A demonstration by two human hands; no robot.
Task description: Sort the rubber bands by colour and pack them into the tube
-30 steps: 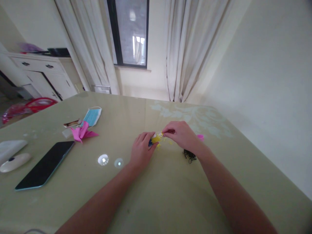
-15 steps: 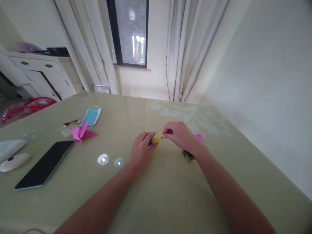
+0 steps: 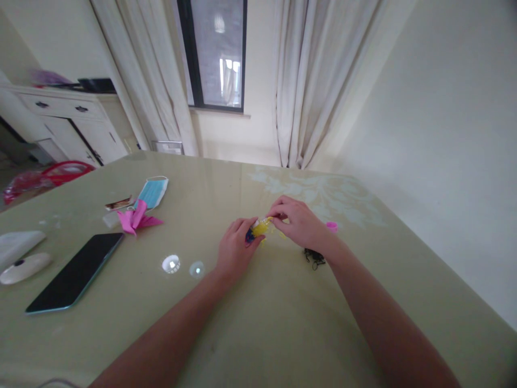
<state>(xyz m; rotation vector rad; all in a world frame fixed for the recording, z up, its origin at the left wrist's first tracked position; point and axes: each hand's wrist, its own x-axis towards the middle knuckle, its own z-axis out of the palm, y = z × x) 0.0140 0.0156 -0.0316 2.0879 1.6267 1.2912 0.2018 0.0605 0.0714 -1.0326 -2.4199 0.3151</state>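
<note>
- Right hand [image 3: 297, 220] sits slightly higher than half a second ago, knuckles lifted; a yellow strand [image 3: 270, 218] now shows at its fingertips.
- More of the dark-blue end of the small clear item [image 3: 260, 228] shows beside the left hand [image 3: 236, 250], which has barely shifted.
- Near left: phone [image 3: 76, 272], dark screen up, flat on the table [image 3: 258, 328]; white oval object [image 3: 25, 268] and white box [image 3: 19, 245] beside it.
- Left hand: partly curled, thumb and fingers around the small clear item, yellow and dark-blue inside, just above or on the table; exact contact cannot be told.
- Black tangle [image 3: 314, 260] lies just by the right wrist, partly hidden by it.
- Right hand: thumb and forefinger pinched together on the yellow strand, at the right end of the clear item.
- Loose yellow bits [image 3: 282, 235] near both hands.
- Pink ring-like piece [image 3: 332, 227] beyond the right wrist.
- Pink folded paper [image 3: 137, 218] overlaps the blue mask [image 3: 153, 193]; small card [image 3: 118, 203] beside them, any print too blurred to read.
- Farther: red chair [image 3: 68, 170], white cabinet [image 3: 72, 121], pale curtains [image 3: 309, 75], dark-framed window [image 3: 216, 54].
</note>
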